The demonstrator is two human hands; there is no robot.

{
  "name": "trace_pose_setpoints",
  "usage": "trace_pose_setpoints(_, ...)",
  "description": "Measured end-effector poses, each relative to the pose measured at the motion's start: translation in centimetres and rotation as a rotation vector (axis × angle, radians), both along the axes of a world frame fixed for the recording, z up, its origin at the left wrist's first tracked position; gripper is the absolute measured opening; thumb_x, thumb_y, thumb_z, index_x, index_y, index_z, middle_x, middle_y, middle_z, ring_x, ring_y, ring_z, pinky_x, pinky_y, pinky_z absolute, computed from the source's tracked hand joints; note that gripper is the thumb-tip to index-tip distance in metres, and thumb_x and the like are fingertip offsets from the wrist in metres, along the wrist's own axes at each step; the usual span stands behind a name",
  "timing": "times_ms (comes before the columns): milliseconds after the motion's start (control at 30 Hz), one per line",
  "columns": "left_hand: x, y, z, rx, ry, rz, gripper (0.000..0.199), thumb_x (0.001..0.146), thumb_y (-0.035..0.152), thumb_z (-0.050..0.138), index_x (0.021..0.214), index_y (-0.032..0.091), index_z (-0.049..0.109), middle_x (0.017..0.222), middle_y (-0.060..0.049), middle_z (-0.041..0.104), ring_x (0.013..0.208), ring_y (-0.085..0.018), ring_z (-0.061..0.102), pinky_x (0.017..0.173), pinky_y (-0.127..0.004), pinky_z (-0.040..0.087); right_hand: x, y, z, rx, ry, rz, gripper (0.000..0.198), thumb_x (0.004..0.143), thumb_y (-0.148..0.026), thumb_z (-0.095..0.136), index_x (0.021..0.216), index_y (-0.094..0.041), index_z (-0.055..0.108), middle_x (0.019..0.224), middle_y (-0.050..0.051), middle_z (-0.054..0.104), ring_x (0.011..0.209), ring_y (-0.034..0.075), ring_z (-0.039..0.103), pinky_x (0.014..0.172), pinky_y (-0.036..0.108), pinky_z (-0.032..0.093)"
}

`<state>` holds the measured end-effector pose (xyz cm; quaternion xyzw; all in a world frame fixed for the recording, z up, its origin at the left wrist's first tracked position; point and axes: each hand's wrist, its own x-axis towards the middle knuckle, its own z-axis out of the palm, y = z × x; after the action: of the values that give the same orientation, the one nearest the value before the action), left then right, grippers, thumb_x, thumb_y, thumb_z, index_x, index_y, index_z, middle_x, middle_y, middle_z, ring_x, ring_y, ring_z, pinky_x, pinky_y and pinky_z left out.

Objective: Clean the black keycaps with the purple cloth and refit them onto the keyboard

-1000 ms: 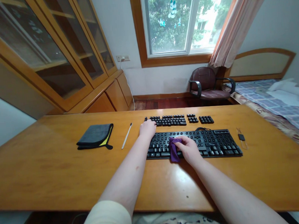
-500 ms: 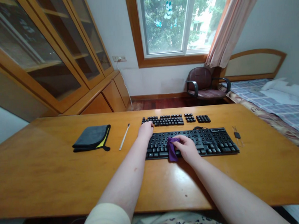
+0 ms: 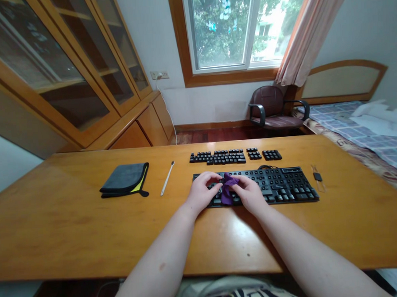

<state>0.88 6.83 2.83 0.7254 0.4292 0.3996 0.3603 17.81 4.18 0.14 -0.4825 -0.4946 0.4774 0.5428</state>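
A black keyboard [image 3: 288, 184] lies on the desk with most of its keycaps off and only some, such as the bottom row, still on. Above its left half my two hands meet. My left hand [image 3: 203, 191] pinches a small black keycap [image 3: 222, 181], partly hidden by the fingers. My right hand [image 3: 250, 192] is closed on a purple cloth [image 3: 227, 195], which hangs down over the keys and touches the keycap. Behind the keyboard, loose black keycaps [image 3: 226, 157] stand in rows, grouped as on a keyboard.
Left on the wooden desk [image 3: 90, 234] are a folded grey cloth [image 3: 123, 178] with black and yellow edging and a thin white brush [image 3: 167, 178]. A wire keycap puller [image 3: 317, 177] lies right of the keyboard. An office chair [image 3: 271, 107] stands beyond the desk.
My left hand has come back from the keycap rows to the purple cloth, bringing a keycap. My right hand has lifted the cloth's top slightly toward it.
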Motion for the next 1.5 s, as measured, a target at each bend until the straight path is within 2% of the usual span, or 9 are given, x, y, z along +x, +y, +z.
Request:
trace_pose_setpoints(167, 0.1, 0.1, -0.8, -0.1, -0.144, -0.117, 0.03, 0.074, 0.016, 0.061, 0.104, 0.018, 0.06, 0.101, -0.006, 0.065, 0.092, -0.016, 0.063, 0.088, -0.034, 0.05, 0.2, -0.2, 0.2, 0.128, -0.148, 0.094, 0.034, 0.072, -0.021, 0.061, 0.105, -0.024, 0.066, 0.106, 0.005, 0.067, 0.096, 0.021, 0.062, 0.088, 0.039, 0.048)
trace_pose_setpoints(267, 0.5, 0.3, -1.7, -0.133, -0.259, -0.086, 0.029, 0.072, 0.015, 0.062, 0.101, 0.016, 0.061, 0.097, -0.007, 0.066, 0.09, -0.017, 0.064, 0.086, -0.034, 0.051, 0.4, 0.0, 0.1, 0.183, -0.222, 0.08, 0.035, 0.072, -0.018, 0.061, 0.107, -0.025, 0.066, 0.106, 0.005, 0.067, 0.098, 0.021, 0.061, 0.09, 0.04, 0.046)
trace_pose_setpoints(400, 1.0, 0.3, -2.6, -0.144, -0.36, -0.043, 0.023, 0.07, 0.015, 0.065, 0.094, 0.015, 0.064, 0.093, -0.006, 0.067, 0.085, -0.016, 0.064, 0.084, -0.034, 0.052, 0.5, 0.1, 0.0, 0.197, -0.214, 0.063, 0.031, 0.071, -0.019, 0.063, 0.101, -0.026, 0.068, 0.099, 0.005, 0.068, 0.093, 0.021, 0.062, 0.087, 0.038, 0.048)
trace_pose_setpoints(667, 1.5, -0.1, -2.1, -0.242, -0.452, -0.039, 0.014, 0.065, 0.014, 0.069, 0.08, 0.015, 0.068, 0.083, -0.004, 0.069, 0.078, -0.015, 0.065, 0.08, -0.03, 0.053, 0.5, -0.2, 1.1, 0.152, -0.11, 0.006, 0.015, 0.062, -0.019, 0.072, 0.076, -0.022, 0.072, 0.078, 0.003, 0.069, 0.078, 0.019, 0.063, 0.076, 0.033, 0.05)
trace_pose_setpoints(833, 1.6, -0.3, -2.1, -0.31, -0.474, -0.017, 0.014, 0.064, 0.016, 0.07, 0.077, 0.014, 0.068, 0.077, -0.003, 0.07, 0.072, -0.015, 0.065, 0.074, -0.029, 0.054, 0.7, -0.4, 1.2, 0.134, -0.097, -0.012, 0.012, 0.065, -0.016, 0.065, 0.074, -0.021, 0.071, 0.07, 0.002, 0.067, 0.066, 0.016, 0.061, 0.064, 0.029, 0.05)
trace_pose_setpoints(967, 1.6, -0.3, -2.1, -0.316, -0.465, -0.005, 0.015, 0.062, 0.017, 0.072, 0.077, 0.014, 0.068, 0.076, -0.003, 0.071, 0.071, -0.015, 0.066, 0.073, -0.028, 0.054, 0.6, -0.5, 1.4, 0.076, -0.074, -0.019, 0.008, 0.069, -0.025, 0.065, 0.073, -0.019, 0.069, 0.065, 0.001, 0.065, 0.056, 0.014, 0.058, 0.056, 0.027, 0.049)
trace_pose_setpoints(1300, 1.8, -0.1, -2.3, -0.272, -0.468, -0.009, 0.016, 0.065, 0.018, 0.07, 0.08, 0.014, 0.066, 0.081, -0.004, 0.069, 0.078, -0.015, 0.065, 0.079, -0.03, 0.053, 0.3, -0.3, 1.2, 0.004, -0.022, -0.016, 0.016, 0.071, -0.033, 0.065, 0.079, -0.019, 0.066, 0.064, 0.0, 0.064, 0.054, 0.013, 0.058, 0.055, 0.027, 0.05)
trace_pose_setpoints(1500, 1.7, -0.1, -2.7, -0.281, -0.476, -0.089, 0.029, 0.062, 0.015, 0.073, 0.09, 0.015, 0.064, 0.091, -0.005, 0.067, 0.087, -0.016, 0.064, 0.087, -0.033, 0.05, 0.5, -0.2, 1.0, -0.001, -0.042, -0.006, 0.015, 0.07, -0.027, 0.065, 0.082, -0.019, 0.068, 0.07, 0.001, 0.066, 0.057, 0.013, 0.059, 0.058, 0.027, 0.051)
